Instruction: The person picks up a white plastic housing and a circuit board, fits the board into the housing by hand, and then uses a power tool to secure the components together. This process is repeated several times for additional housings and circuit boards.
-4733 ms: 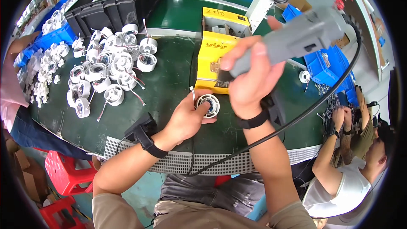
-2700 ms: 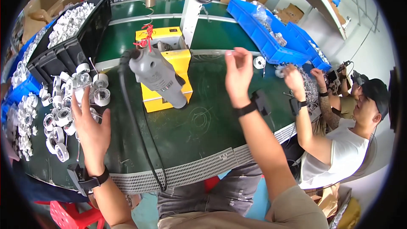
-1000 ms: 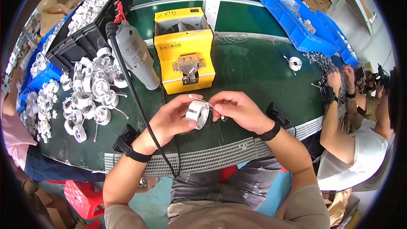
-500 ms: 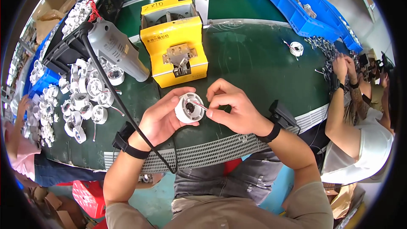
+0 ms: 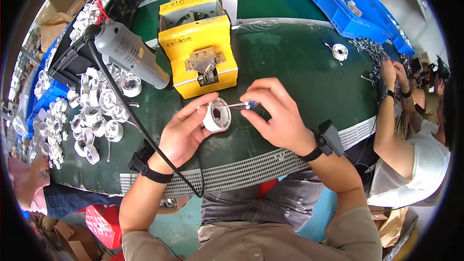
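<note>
My left hand [image 5: 186,128] grips a white round plastic housing [image 5: 217,116] by its side, tilted so its hollow inner face is turned to the right. Red and white wires [image 5: 236,106] run out of the housing to a small blue part [image 5: 251,105]. That part is pinched between the thumb and fingers of my right hand [image 5: 278,113], a short way right of the housing. Both hands are above the green table, in front of a yellow machine [image 5: 199,50] with a metal fixture on its front.
Many white housings [image 5: 99,111] lie heaped on the left beside a grey cylindrical tool [image 5: 130,53], whose black cable [image 5: 128,101] crosses over my left wrist. One wired housing [image 5: 340,52] sits at the far right. Blue bins [image 5: 353,24] stand behind; a co-worker [image 5: 406,140] handles small dark parts.
My right hand has moved right and slightly up, drawing the wires out straight. The blue part now shows at its fingertips. My left hand has turned the housing more to the right.
</note>
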Tool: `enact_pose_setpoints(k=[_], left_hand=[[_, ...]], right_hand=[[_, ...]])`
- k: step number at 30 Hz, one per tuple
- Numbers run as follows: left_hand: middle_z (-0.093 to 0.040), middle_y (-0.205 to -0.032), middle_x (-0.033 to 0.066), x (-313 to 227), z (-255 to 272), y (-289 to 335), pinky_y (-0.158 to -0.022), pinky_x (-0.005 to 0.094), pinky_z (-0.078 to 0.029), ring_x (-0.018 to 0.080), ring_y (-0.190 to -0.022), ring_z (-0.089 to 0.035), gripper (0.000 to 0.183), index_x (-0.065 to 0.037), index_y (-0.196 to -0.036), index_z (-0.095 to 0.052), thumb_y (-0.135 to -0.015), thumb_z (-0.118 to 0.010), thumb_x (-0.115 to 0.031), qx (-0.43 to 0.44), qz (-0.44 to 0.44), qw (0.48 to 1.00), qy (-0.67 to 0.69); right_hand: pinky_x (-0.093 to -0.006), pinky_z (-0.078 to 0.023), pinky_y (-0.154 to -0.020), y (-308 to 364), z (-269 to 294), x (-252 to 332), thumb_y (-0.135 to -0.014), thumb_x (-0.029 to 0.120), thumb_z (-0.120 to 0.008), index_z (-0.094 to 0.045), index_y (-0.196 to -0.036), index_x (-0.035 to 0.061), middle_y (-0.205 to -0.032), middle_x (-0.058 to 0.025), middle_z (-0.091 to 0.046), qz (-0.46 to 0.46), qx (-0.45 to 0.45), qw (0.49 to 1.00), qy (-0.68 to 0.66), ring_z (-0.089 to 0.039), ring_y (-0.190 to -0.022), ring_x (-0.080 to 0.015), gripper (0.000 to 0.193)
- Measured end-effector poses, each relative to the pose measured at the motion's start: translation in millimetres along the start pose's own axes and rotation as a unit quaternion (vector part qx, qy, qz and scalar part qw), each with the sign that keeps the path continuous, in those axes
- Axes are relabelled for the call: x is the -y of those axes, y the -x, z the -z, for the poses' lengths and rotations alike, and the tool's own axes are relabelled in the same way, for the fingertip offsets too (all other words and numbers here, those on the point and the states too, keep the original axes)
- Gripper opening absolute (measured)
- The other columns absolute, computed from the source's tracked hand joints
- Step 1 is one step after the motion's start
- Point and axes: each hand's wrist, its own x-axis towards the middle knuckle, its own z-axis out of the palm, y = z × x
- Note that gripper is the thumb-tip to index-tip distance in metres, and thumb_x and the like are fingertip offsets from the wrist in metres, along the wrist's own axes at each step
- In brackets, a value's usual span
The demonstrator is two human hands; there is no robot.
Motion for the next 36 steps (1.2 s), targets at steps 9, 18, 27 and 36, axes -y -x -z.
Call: enact_pose_setpoints(k=[9,18,27,36], left_hand=[[-0.046,-0.138,0.0092,2,-1,2,-0.105,0.0364,-0.039,0.0206,-0.124,-0.048,0.048,-0.005,-0.143,-0.037,-0.098,-0.050,-0.012,0.037,-0.026,0.999,-0.024],[-0.038,-0.144,0.0079,7,-4,2,-0.107,0.0350,-0.036,0.0190,-0.128,-0.043,0.052,-0.005,-0.145,-0.031,-0.097,-0.050,-0.009,0.099,-0.012,0.995,-0.018],[-0.030,-0.149,0.0087,15,-5,2,-0.112,0.0354,-0.028,0.0197,-0.134,-0.035,0.061,-0.009,-0.150,-0.018,-0.096,-0.046,-0.003,0.119,-0.031,0.990,-0.064],[-0.046,-0.134,0.0085,15,-11,4,-0.104,0.0352,-0.041,0.0189,-0.122,-0.048,0.059,-0.005,-0.147,-0.024,-0.094,-0.052,-0.003,0.065,-0.064,0.964,-0.250]], right_hand=[[-0.0230,-0.052,-0.060,3,-5,10,-0.088,0.000,-0.063,-0.063,-0.105,-0.0027,-0.084,-0.0098,-0.066,-0.244,0.107,0.887,-0.377,-0.064,-0.069,-0.0107,0.017],[-0.0249,-0.052,-0.062,7,-18,6,-0.082,0.002,-0.070,-0.068,-0.098,0.0020,-0.083,-0.0068,-0.066,-0.119,0.025,0.963,-0.239,-0.065,-0.071,-0.0122,0.016],[-0.0259,-0.049,-0.061,8,-20,13,-0.075,-0.002,-0.075,-0.065,-0.093,0.0008,-0.090,-0.0109,-0.064,-0.061,0.028,0.990,-0.121,-0.063,-0.074,-0.0140,0.020],[-0.0236,-0.056,-0.069,5,-26,10,-0.078,-0.002,-0.073,-0.061,-0.094,-0.0030,-0.097,-0.0069,-0.060,-0.171,0.024,0.958,-0.228,-0.066,-0.084,-0.0132,0.020]])
